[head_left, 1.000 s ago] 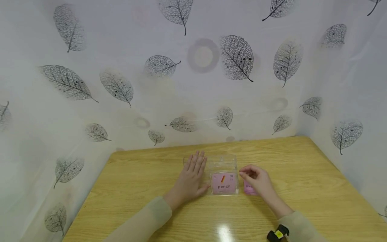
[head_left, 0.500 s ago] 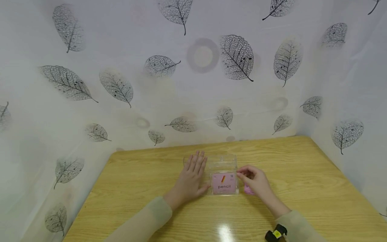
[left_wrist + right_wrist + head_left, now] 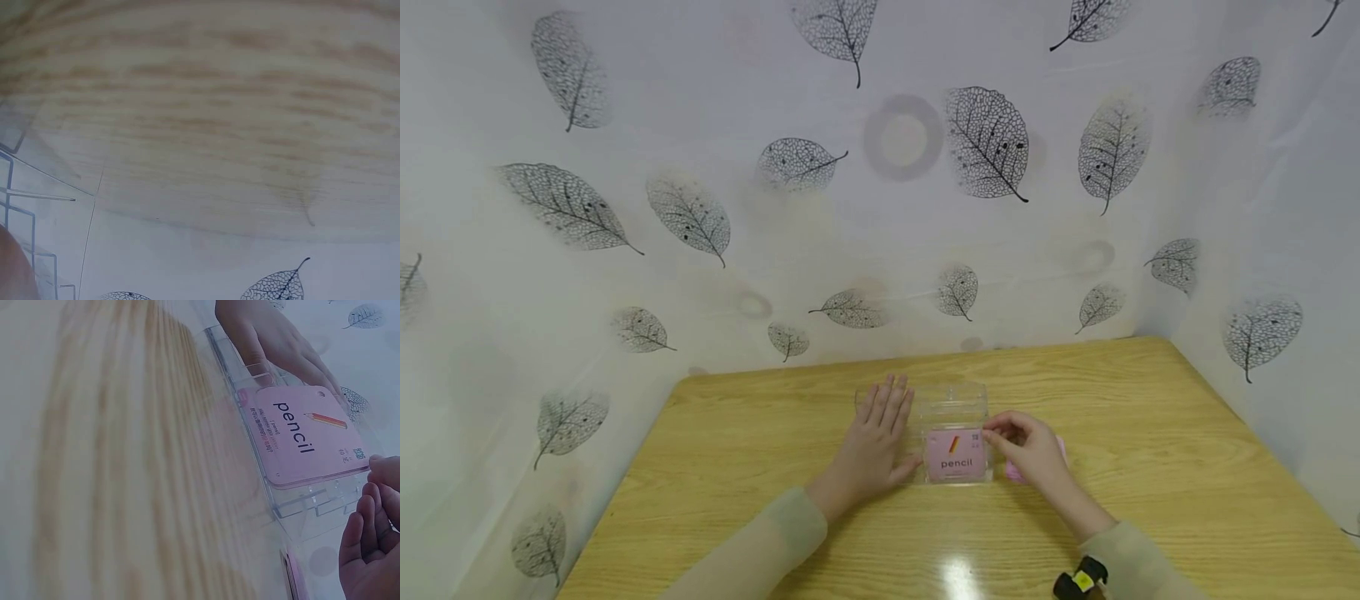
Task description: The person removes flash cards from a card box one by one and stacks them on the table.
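A pink card printed "pencil" stands in a clear plastic stepped holder in the middle of the table; more card edges show behind it in the right wrist view. My left hand lies with straight fingers on the holder's left part. With thumb and finger, my right hand pinches the card's upper right corner, seen close in the right wrist view, where the card is still in the holder. Another pink card or stack lies on the table, mostly hidden under my right hand.
The wooden table is bordered by a white leaf-print cloth at the back and sides. A black strap with a yellow patch sits by my right sleeve. The left wrist view shows mostly tabletop and the holder's clear steps.
My right hand has moved slightly left, from beside the holder onto the pencil card's corner. The pink card beneath that hand is covered differently. My left hand has stayed put.
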`<state>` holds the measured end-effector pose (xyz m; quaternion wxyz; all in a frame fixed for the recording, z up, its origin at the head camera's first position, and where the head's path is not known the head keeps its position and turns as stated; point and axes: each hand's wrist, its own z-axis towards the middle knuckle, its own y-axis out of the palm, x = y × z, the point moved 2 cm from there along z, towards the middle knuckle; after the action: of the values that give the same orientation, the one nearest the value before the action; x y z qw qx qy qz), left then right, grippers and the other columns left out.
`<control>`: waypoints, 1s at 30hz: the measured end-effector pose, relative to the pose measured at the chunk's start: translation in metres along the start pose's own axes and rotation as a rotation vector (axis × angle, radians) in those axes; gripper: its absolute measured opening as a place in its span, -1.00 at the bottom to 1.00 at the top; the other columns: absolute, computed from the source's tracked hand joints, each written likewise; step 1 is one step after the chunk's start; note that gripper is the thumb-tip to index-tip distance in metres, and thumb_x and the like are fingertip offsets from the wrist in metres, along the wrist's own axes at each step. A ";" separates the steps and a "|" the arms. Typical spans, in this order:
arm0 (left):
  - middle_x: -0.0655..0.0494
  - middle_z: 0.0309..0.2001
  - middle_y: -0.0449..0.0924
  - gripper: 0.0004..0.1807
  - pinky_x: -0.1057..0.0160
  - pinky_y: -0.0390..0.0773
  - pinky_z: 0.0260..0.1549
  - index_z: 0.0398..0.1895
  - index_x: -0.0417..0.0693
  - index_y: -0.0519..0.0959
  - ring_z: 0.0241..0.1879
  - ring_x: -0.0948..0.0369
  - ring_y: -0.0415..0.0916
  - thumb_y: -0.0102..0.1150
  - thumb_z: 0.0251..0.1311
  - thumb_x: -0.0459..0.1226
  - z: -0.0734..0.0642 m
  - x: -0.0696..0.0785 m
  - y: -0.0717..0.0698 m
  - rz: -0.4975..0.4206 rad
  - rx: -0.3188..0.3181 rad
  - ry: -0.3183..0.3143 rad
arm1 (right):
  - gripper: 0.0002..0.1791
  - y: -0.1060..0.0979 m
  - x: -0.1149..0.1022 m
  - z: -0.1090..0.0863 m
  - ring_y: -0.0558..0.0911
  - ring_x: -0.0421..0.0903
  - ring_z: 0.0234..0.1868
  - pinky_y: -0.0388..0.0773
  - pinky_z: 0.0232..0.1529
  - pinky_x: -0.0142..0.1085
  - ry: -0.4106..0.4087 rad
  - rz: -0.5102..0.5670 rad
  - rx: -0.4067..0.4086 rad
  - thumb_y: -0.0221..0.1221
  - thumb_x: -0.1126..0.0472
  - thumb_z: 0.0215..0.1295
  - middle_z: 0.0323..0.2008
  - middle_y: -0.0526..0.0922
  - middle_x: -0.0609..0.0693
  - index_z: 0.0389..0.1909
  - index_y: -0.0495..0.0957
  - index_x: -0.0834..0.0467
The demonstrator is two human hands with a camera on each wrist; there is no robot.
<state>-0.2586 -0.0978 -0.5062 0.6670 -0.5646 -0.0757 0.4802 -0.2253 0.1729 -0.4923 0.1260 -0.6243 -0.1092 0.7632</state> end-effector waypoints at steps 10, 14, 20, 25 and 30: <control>-0.28 0.72 -0.06 0.15 -0.07 -0.29 0.73 0.71 -0.33 -0.09 0.69 -0.19 0.03 -0.17 0.44 0.38 -0.001 -0.001 0.000 0.009 0.032 0.007 | -0.92 0.003 0.003 0.002 0.58 -0.37 -0.37 0.61 -0.32 -0.49 -0.005 -0.023 -0.003 0.39 0.37 0.33 -0.34 0.72 -0.01 -0.19 0.74 0.28; -0.30 0.71 -0.06 0.15 -0.08 -0.37 0.73 0.71 -0.34 -0.11 0.68 -0.21 0.04 -0.22 0.45 0.39 -0.001 -0.001 0.001 0.015 0.047 0.013 | -0.92 0.004 0.004 0.002 0.58 -0.36 -0.38 0.61 -0.33 -0.48 -0.008 -0.026 -0.009 0.38 0.37 0.34 -0.33 0.72 0.00 -0.18 0.74 0.28; -0.31 0.72 -0.09 0.13 -0.10 -0.26 0.73 0.70 -0.34 -0.06 0.68 -0.21 0.03 -0.19 0.45 0.38 0.000 -0.002 -0.001 -0.001 0.030 0.009 | -0.92 0.004 0.003 0.003 0.57 -0.35 -0.38 0.60 -0.35 -0.48 -0.007 -0.022 -0.017 0.38 0.37 0.35 -0.33 0.72 0.03 -0.18 0.74 0.28; -0.29 0.71 -0.06 0.12 -0.10 -0.14 0.72 0.70 -0.33 -0.05 0.69 -0.20 0.00 -0.16 0.44 0.37 0.000 -0.002 -0.003 -0.013 0.005 0.004 | -0.93 0.005 0.001 0.003 0.55 -0.34 -0.40 0.57 -0.38 -0.48 0.009 -0.027 -0.012 0.38 0.39 0.33 -0.35 0.70 0.03 -0.20 0.74 0.28; -0.28 0.70 -0.01 0.14 -0.08 -0.31 0.73 0.71 -0.32 -0.12 0.70 -0.20 -0.04 -0.22 0.46 0.38 0.000 -0.001 -0.003 -0.005 0.006 0.006 | -0.93 0.005 0.002 0.002 0.54 -0.34 -0.38 0.56 -0.36 -0.49 0.017 -0.026 -0.011 0.39 0.40 0.32 -0.34 0.68 0.03 -0.21 0.72 0.30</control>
<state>-0.2577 -0.0986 -0.5037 0.6702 -0.5638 -0.0735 0.4770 -0.2279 0.1690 -0.4954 0.1331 -0.6302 -0.1203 0.7554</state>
